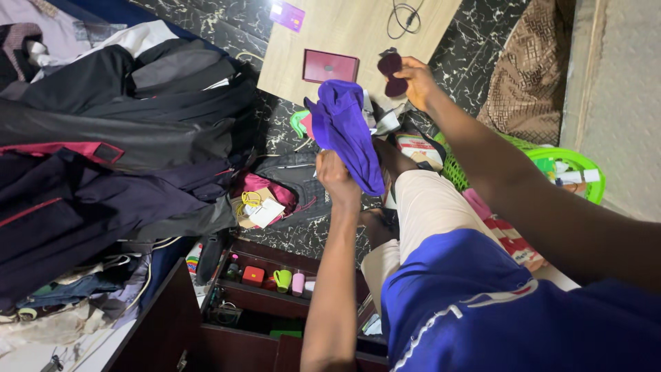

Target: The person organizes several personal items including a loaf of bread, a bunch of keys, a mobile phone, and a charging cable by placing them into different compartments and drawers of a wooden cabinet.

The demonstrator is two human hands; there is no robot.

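Note:
My left hand [337, 178] grips a purple cloth [346, 127] and holds it up; the fabric hangs bunched above my fist. My right hand [416, 81] reaches farther out and pinches a small dark maroon piece [392, 72] at the edge of a pale wooden board [351, 27]. A maroon flat case [330, 66] lies on that board just left of the purple cloth. My bent knee in light trousers [427, 207] is below the hands, and I wear blue shorts or a shirt with white trim [475, 303].
A heap of dark clothes [117, 151] fills the left. A grey bag [296, 182] with papers lies on the black marbled floor. A dark wooden drawer unit [261, 303] holds small items. A green plastic basket [571, 169] stands at the right. A black cable [406, 15] lies on the board.

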